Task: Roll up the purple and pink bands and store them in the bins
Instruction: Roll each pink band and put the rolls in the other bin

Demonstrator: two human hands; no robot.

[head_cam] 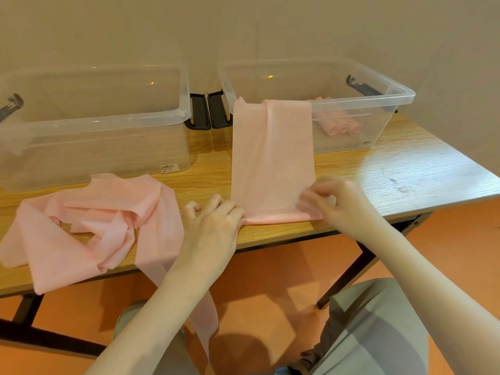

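A long pink band (pixel 272 158) lies flat on the wooden table (pixel 392 174), its far end draped over the front rim of the right clear bin (pixel 378 123). My left hand (pixel 213 220) pinches the band's near left corner, where a thin first fold shows. At the near right corner my right hand (pixel 330 204) grips the band with curled fingers. Three rolled pink bands (pixel 341 125) lie inside the right bin. The left clear bin (pixel 94 123) looks empty. No purple band is in view.
A loose heap of pink bands (pixel 89 226) lies on the table's left front, one strip (pixel 200 315) hanging over the edge toward the orange floor. Black bin latches (pixel 208 110) sit between the bins. My knees are below the table edge.
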